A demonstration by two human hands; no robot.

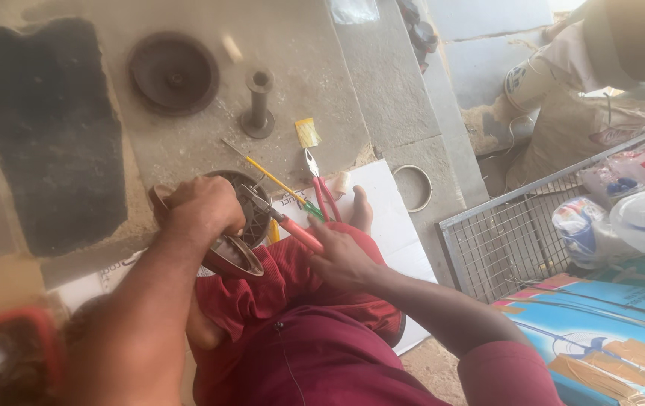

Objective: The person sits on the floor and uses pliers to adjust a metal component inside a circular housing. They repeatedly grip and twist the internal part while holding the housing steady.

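My left hand [200, 210] is clamped over a dark round motor-like part [241, 239] that rests on my lap, against my maroon clothing [315, 346]. My right hand [337, 259] holds a red-handled tool [286, 223] whose metal tip points into the round part, just beside my left hand. Red-handled pliers [321, 188] and a thin yellow-handled screwdriver [271, 179] lie on a white sheet [394, 218] just past my hands. My bare foot [361, 212] rests on that sheet.
On the concrete floor lie a dark disc [174, 73], a spool-shaped piece [258, 105], a yellow packet [307, 132], a metal ring [412, 188] and a black mat [44, 135]. At right are a wire grille [510, 237], plastic bags [638, 214], a blue box [600, 338] and another person [585, 83].
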